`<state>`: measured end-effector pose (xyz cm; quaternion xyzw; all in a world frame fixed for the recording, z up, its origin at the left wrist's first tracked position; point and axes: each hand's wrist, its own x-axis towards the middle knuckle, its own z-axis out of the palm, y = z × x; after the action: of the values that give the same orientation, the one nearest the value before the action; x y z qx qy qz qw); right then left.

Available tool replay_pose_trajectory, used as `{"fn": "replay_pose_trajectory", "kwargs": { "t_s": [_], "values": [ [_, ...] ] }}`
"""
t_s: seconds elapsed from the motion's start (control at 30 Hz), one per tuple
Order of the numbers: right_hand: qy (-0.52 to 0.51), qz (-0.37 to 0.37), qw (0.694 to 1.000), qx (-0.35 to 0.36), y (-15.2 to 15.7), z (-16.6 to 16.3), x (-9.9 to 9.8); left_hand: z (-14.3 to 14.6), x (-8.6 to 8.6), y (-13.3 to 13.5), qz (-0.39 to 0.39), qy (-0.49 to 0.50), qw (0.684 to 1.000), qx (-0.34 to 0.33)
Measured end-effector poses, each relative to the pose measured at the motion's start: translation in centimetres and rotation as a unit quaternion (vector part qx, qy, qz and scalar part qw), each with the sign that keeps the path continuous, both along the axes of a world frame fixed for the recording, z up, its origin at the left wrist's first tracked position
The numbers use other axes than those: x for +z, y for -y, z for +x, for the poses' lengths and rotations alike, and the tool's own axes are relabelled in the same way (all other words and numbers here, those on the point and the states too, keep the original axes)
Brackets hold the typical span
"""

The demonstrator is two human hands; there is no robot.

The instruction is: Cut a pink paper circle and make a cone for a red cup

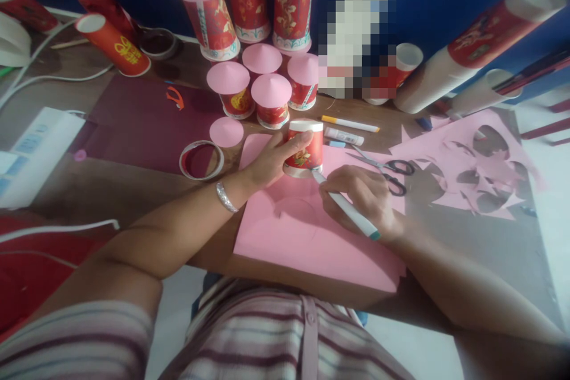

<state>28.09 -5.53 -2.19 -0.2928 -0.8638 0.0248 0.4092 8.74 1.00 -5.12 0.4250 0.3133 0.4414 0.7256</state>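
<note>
Red paper-wrapped cylinder (315,153) grasped in our left hand (271,160), slim white marker (355,215) gripped in our right hand (363,193); likely drawing, next stroke needs steadiness.

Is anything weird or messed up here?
Yes: the pink scrap paper on the right is full of holes, like shapes were cut out. Also, a blocky patch beside the pink-topped tubes hides whatever is there. I can't see any spills.
</note>
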Motion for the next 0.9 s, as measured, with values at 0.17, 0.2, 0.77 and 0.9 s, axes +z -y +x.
{"fn": "replay_pose_trajectory", "kwargs": {
  "t_s": [0.17,0.2,0.77,0.9],
  "values": [
    [0.012,0.001,1.0,-0.002,-0.02,0.16,0.2,0.0,0.08,0.0,0.006,0.001,1.0,-0.002],
    [0.014,-0.001,1.0,-0.003,-0.02,0.19,0.24,-0.01,0.08,0.0,0.003,0.002,1.0,-0.004],
    [0.013,-0.002,1.0,-0.007,0.02,0.14,0.49,-0.01,0.07,-0.01,-0.002,-0.004,1.0,-0.006],
    [0.01,-0.002,1.0,-0.012,0.02,0.12,0.32,-0.03,0.0,-0.04,0.009,-0.006,1.0,-0.008]
  ]
}}
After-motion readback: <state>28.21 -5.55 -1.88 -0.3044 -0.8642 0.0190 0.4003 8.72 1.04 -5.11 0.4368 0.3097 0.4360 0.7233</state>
